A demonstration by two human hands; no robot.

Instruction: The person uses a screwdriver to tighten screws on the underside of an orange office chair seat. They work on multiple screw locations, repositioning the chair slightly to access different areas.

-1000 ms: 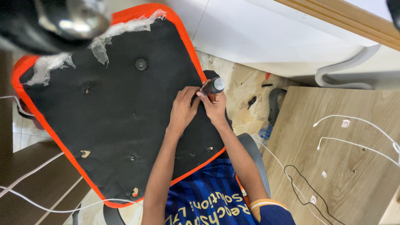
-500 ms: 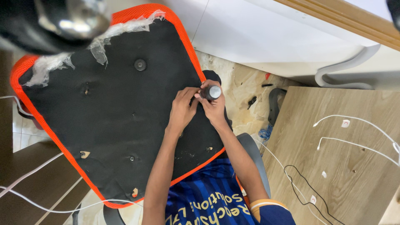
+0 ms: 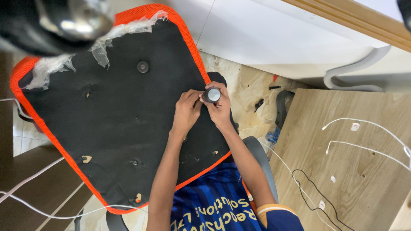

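The right hand [image 3: 220, 110] wraps around a small dark tube [image 3: 211, 94]. The left hand [image 3: 186, 113] pinches it too, at 9 o'clock. Both rest on the black seat pad [image 3: 107, 124] with its orange rim.

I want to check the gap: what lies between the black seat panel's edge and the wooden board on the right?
In the head view, between the seat panel and wooden board lies dusty floor with small dark parts and a grey curved chair part.

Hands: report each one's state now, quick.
Left hand: fingers curled, pressed on the black chair seat underside.
Right hand: closed around a dark cylindrical tool.
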